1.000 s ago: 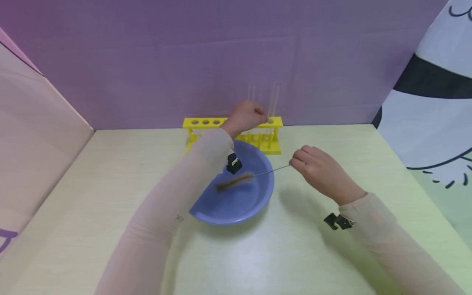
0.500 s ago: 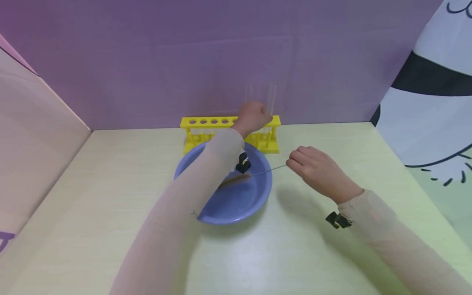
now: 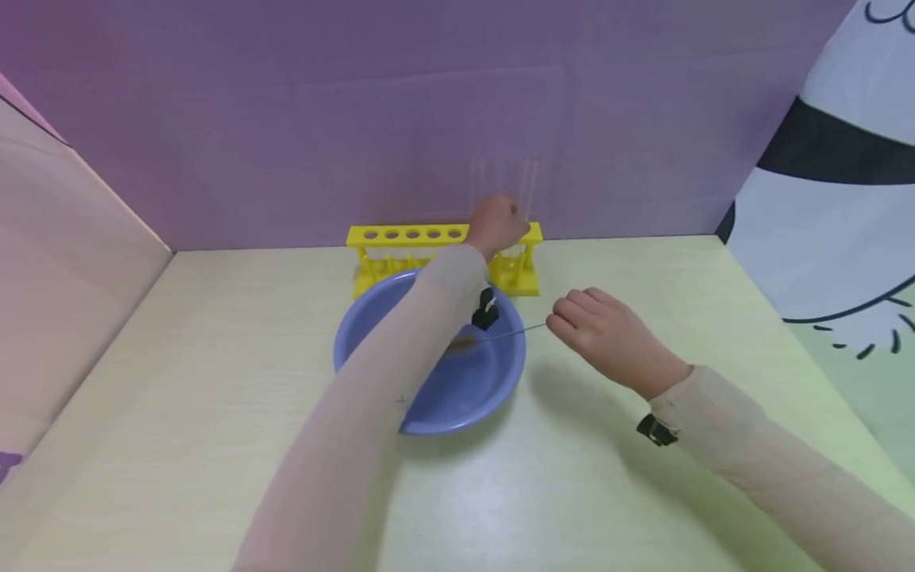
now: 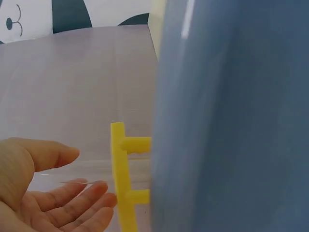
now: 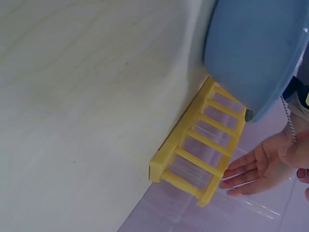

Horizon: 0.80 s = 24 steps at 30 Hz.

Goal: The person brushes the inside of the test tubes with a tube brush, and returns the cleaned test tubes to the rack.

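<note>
My left hand (image 3: 498, 225) is at the right part of a yellow test tube rack (image 3: 413, 234). In the left wrist view its thumb and loosely extended fingers stand apart, fingertips right at the rack's top bar, around a clear glass test tube. Another clear test tube (image 3: 529, 187) rises from the rack beside this hand. My right hand (image 3: 604, 338) grips the thin twisted wire handle of a test tube brush (image 3: 465, 343). Its brown bristle head lies over the blue basin (image 3: 465, 397), partly hidden behind my left forearm.
The basin stands directly in front of the rack on a pale wooden table (image 3: 214, 357). A purple backdrop (image 3: 322, 143) rises behind the table, and printed panels flank both sides. Several holes in the rack's left part hold no tube.
My left hand has moved slightly right along the rack, and its forearm now covers more of the brush head. The right hand, still gripping the brush, has shifted slightly left.
</note>
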Each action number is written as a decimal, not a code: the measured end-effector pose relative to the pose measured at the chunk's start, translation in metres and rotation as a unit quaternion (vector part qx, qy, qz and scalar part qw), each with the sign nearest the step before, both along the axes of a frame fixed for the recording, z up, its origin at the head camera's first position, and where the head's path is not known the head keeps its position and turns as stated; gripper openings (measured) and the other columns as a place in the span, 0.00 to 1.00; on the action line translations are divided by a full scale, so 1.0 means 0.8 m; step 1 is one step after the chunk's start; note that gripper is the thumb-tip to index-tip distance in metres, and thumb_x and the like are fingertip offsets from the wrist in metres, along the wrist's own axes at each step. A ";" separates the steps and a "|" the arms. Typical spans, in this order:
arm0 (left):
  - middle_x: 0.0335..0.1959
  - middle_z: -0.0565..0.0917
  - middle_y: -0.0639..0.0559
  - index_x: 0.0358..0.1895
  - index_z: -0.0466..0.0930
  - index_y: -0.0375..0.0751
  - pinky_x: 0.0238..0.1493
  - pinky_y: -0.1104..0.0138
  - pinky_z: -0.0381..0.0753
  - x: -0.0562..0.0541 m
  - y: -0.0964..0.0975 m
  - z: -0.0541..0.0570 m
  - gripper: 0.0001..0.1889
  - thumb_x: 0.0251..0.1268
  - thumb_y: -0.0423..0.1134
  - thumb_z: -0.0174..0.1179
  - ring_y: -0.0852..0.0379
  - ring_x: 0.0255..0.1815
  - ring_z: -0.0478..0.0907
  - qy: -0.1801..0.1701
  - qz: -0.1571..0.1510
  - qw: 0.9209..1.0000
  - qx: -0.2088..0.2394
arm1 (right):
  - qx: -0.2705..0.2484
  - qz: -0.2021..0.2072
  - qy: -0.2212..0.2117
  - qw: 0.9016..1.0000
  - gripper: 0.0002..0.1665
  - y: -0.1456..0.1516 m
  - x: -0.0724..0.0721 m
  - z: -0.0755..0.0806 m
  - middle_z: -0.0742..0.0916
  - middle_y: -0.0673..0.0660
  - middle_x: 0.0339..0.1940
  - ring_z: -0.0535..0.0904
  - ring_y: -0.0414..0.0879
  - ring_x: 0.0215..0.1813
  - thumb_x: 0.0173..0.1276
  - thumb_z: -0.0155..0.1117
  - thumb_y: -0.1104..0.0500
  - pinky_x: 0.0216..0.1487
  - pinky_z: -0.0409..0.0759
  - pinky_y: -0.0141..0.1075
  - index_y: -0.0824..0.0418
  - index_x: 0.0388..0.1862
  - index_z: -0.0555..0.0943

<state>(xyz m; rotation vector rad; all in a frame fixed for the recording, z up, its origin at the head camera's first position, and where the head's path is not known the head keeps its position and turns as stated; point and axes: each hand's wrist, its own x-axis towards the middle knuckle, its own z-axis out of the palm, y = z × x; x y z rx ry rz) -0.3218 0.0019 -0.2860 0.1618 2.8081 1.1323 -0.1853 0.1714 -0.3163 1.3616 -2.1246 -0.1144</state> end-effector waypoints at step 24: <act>0.32 0.79 0.51 0.40 0.80 0.40 0.35 0.71 0.72 0.002 -0.001 -0.022 0.07 0.68 0.38 0.56 0.59 0.32 0.73 0.145 0.011 0.989 -0.024 | 0.002 0.018 0.016 1.000 0.12 -0.009 0.002 -0.009 0.79 0.59 0.30 0.74 0.52 0.35 0.48 0.62 0.80 0.40 0.78 0.40 0.69 0.31 0.76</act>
